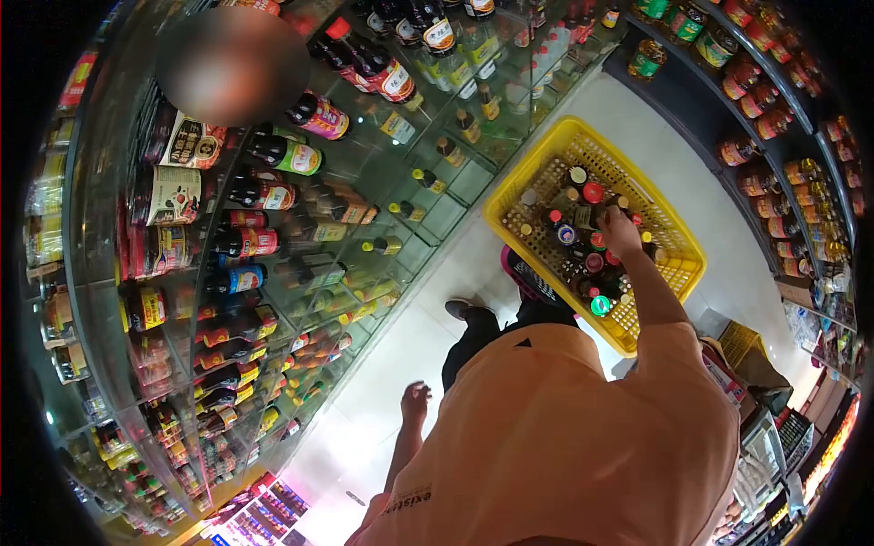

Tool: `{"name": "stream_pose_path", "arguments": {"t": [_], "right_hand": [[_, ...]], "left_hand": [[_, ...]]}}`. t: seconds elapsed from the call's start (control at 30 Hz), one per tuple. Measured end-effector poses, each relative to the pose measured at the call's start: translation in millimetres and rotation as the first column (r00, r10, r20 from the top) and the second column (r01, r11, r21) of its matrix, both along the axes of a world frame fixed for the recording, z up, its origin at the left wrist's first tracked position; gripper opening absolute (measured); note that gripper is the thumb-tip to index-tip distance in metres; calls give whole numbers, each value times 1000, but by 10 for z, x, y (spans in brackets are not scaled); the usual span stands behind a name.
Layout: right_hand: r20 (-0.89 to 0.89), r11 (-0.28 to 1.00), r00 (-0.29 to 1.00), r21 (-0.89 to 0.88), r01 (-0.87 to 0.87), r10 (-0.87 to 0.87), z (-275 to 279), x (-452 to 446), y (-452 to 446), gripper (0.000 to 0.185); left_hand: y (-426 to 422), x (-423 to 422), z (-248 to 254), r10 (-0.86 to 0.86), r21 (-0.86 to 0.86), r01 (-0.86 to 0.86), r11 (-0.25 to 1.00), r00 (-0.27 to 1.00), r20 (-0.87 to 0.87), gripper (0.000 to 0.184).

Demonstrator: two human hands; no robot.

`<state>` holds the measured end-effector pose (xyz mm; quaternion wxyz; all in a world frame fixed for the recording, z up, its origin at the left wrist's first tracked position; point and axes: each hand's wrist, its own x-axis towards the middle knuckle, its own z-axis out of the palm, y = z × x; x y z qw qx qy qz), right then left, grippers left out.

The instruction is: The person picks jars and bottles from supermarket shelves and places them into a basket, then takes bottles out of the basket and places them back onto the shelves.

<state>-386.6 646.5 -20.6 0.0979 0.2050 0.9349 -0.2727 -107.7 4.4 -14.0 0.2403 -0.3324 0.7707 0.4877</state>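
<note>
A yellow plastic basket [678,264] with slotted walls stands in front of me, holding several upright bottles with red, green, white and yellow caps. My right hand [621,235] reaches down inside it, fingers closed around the top of a dark bottle. That bottle is mostly hidden by the hand and its neighbours. Close by are a red-capped bottle [593,192] and, nearer to me, a bottle with a bright green top [600,306]. Low at my side hangs my left hand [416,400], away from the basket, its fingers loosely curled and apart with nothing in them.
Glass shelves [364,209] packed with sauce bottles run along the left. A curved dark shelf [728,173] of oil bottles stands on the right. Pale floor [355,446] shows between them. Something with a pink edge [507,259] is partly hidden beside the basket.
</note>
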Motion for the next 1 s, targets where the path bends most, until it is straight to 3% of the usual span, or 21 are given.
{"name": "stream_pose_path", "arguments": {"t": [0.03,0.1,0.17,0.23,0.33,0.4,0.43,0.47,0.5,0.53,0.57,0.63,0.67,0.77,0.83,0.9,0.93,0.97,1.0], "right_hand": [[-106,995,990,49,-85,90,134,82,61,33],[-89,991,990,96,-97,106,575,145,146,33],[-54,980,978,-7,-200,199,1258,175,154,36],[-43,969,968,-6,-247,246,1908,202,93,33],[-113,938,934,-33,-344,338,2583,231,-37,30],[-243,905,942,-301,-302,233,2881,266,-143,28],[-249,901,937,-300,-314,244,2956,281,-184,28],[-246,821,955,-501,-274,168,3021,268,-230,28],[-224,698,970,-679,-227,98,3072,248,-284,28],[-244,612,967,-756,-234,69,3112,215,-370,27],[-251,604,964,-756,-253,89,3097,159,-418,27],[-290,351,950,-883,-312,117,2995,7,-540,28],[-338,323,936,-879,-350,94,2945,-81,-688,32],[-272,211,956,-933,-290,112,2828,-339,-1033,34],[-289,166,943,-934,-316,165,2680,-501,-1374,37],[-252,222,947,-929,-295,201,2541,-621,-1731,40],[-269,214,943,-927,-309,196,2593,-632,-2002,42],[-233,317,943,-899,-302,238,2522,-672,-2152,40],[-229,324,955,-903,-282,190,2442,-680,-2387,37]], "left_hand": [[108,-219,37,-25,-7,25,1000,999,-44,28],[305,-616,113,-173,-28,172,985,981,-84,30],[524,-974,90,-234,-3,237,972,959,-162,32],[987,-1446,574,-443,-104,430,897,871,-212,31],[1440,-1880,757,-452,49,492,869,831,-324,35],[1766,-2119,1044,-457,171,531,830,823,-338,45],[1919,-2213,1160,-453,229,532,815,832,-320,51],[2025,-2274,1159,-442,288,560,777,811,-384,56],[2113,-2320,1157,-426,340,589,733,787,-446,62],[2205,-2361,1246,-347,549,507,664,860,-375,68],[2281,-2390,1408,-278,728,394,561,918,-284,74],[2307,-2407,1759,-242,928,173,330,966,-94,82],[2251,-2324,1731,-148,975,137,177,983,-111,82],[1958,-2172,1761,-97,945,238,226,970,-221,78],[1725,-2015,1853,25,957,163,242,984,-174,70],[1484,-1880,1916,98,917,246,316,952,-289,63],[1382,-1823,1939,172,916,209,344,944,-280,55],[1273,-1745,1938,194,915,203,349,940,-282,55],[1159,-1662,1910,187,813,241,530,902,-390,53]]}}
